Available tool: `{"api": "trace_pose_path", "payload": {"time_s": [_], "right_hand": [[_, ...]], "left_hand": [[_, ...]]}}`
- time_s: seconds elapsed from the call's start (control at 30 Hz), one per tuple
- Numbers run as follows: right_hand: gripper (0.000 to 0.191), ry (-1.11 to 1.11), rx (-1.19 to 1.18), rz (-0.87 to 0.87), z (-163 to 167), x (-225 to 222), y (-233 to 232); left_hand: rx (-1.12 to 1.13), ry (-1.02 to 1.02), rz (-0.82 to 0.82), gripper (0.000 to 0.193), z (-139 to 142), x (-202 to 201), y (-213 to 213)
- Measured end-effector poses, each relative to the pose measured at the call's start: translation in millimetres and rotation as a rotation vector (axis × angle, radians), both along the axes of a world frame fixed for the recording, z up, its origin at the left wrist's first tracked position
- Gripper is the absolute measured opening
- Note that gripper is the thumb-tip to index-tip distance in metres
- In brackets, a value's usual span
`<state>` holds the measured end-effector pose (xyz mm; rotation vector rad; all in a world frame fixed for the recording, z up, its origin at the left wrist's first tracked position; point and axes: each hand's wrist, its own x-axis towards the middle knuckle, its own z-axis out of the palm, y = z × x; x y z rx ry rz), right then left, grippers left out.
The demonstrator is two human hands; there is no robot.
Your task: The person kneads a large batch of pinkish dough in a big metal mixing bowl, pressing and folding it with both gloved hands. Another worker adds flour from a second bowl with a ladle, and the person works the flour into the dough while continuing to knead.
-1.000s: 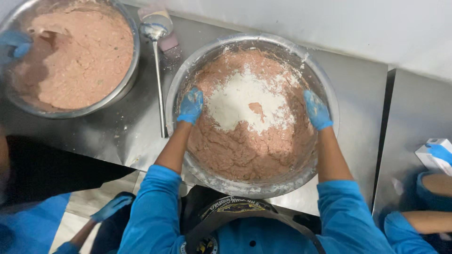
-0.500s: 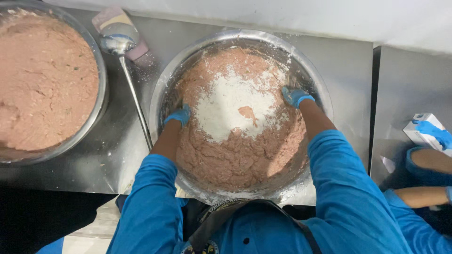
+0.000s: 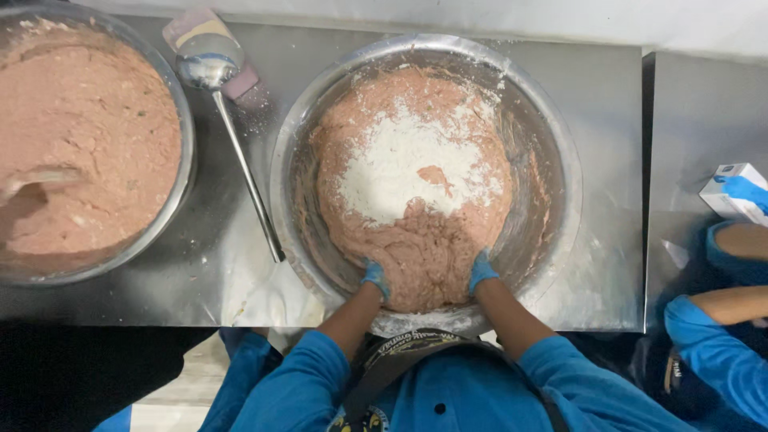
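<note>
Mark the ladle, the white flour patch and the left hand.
ladle [image 3: 210, 64], head view, on its bowl.
white flour patch [image 3: 400, 164], head view, its middle.
left hand [image 3: 374, 276], head view, gloved back.

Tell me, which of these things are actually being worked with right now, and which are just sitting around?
In use:
- left hand and right hand, gloved blue, pushed into the pink mixture
- white flour on top
- steel bowl holding it

Lying about:
- ladle on the steel table
- second bowl of pink mixture, left
- small white box, in another person's gloved hand
</note>
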<state>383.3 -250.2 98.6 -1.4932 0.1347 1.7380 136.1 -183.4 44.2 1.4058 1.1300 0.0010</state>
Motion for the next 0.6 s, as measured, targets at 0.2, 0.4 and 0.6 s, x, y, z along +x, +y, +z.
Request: {"api": "trace_pose_path", "payload": {"time_s": [0.2,0.4,0.6], "right_hand": [[0.083,0.035,0.362,0.004,20.9,-41.1,67.1],[0.073,-0.478,0.634,0.284,71.9,-4.4,202.5],[0.064,-1.607,0.812,1.025,102.0,121.7,216.0]], "left_hand": [[0.317,-0.353,0.099,0.073,45.5,55.3,30.2],[0.771,-0.461,0.022,0.068,101.6,79.7,163.3],[1.375,-0.047,0.363,0.064,110.8,-4.3,203.5]]}}
